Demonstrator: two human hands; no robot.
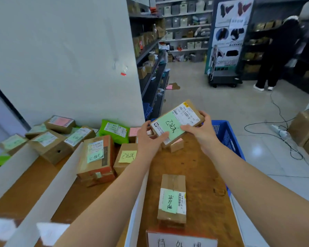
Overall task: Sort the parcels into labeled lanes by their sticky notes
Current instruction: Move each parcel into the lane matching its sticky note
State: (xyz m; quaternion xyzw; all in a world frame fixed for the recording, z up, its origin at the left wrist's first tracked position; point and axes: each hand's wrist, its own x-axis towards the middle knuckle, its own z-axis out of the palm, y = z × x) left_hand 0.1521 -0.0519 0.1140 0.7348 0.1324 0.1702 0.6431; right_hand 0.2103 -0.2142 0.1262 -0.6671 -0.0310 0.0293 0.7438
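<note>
Both hands, left hand [151,139] and right hand [201,130], grip a green-noted cardboard parcel [177,122] above the wooden table [203,175], beside a blue plastic crate [227,136] whose contents are hidden.

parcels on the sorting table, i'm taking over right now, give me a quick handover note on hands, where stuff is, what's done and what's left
Left hand and right hand: both grip one held parcel with a green sticky note, lifted above the table.
Right lane: one parcel with a green note lies flat beyond the white lane label.
Middle lane: a taped box with a green note and a box with a yellow note.
Far left: a pile of parcels near the wall, plus a green mailer bag.
Blue crate stands beside the table on the right.
Done: several parcels are in lanes.
Left: read the held note and place the held parcel; small boxes beneath it may need sorting.
</note>
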